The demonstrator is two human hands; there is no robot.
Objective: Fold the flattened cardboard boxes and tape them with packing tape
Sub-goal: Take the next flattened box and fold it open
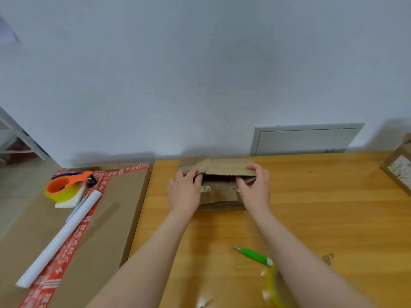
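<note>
A small brown cardboard box stands on the wooden table near the wall, its top flaps partly open. My left hand grips the box's left end, fingers curled at the left flap. My right hand holds the right end, thumb inside the opening and fingers over the far flap. A roll of yellow packing tape in an orange dispenser rests on a big carton at the left. A loose strip of yellowish tape lies by my right forearm.
A green utility knife lies on the table between my forearms. The large carton with red printed tape adjoins the table's left edge and carries a white paper roll. Another cardboard box sits at the table's far right.
</note>
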